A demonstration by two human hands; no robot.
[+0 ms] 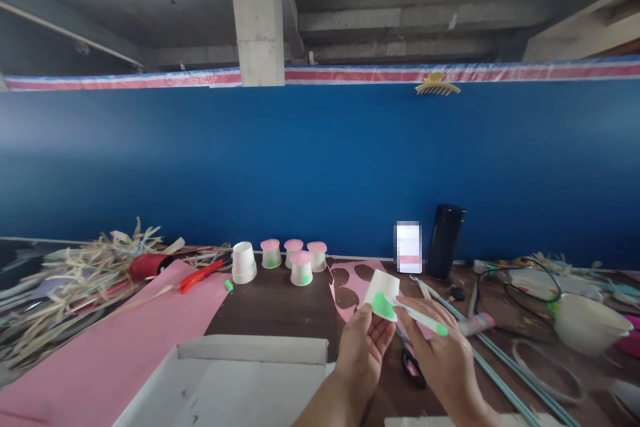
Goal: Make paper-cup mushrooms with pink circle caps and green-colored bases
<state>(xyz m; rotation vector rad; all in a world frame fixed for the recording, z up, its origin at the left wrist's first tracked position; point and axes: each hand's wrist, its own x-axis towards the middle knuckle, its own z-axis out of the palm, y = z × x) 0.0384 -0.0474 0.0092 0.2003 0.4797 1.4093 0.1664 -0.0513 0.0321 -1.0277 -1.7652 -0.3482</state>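
Note:
My left hand (367, 343) holds a small white paper cup (384, 285) tilted, its fingers under the rim. A bright green patch covers part of the cup's side. In my right hand (440, 350) is a white marker (423, 317) with a green end; its tip meets the cup near the green patch, partly hidden by fingers. Behind and left stand several upturned cups (301, 273) with pink paper tops and green marks. Beside them is a stack of plain white cups (244, 263), with a small green marker cap (229, 285) lying close by.
Pink paper with cut-out holes (367, 271) lies behind my hands, and scissors (413, 367) below them. A white box lid (250, 350) is in front. Left are pink sheet (115, 340), red-handled tool (200, 275) and paper strips (100, 273). Right are a black cylinder (445, 241), blue sticks (505, 367) and bowl (590, 323).

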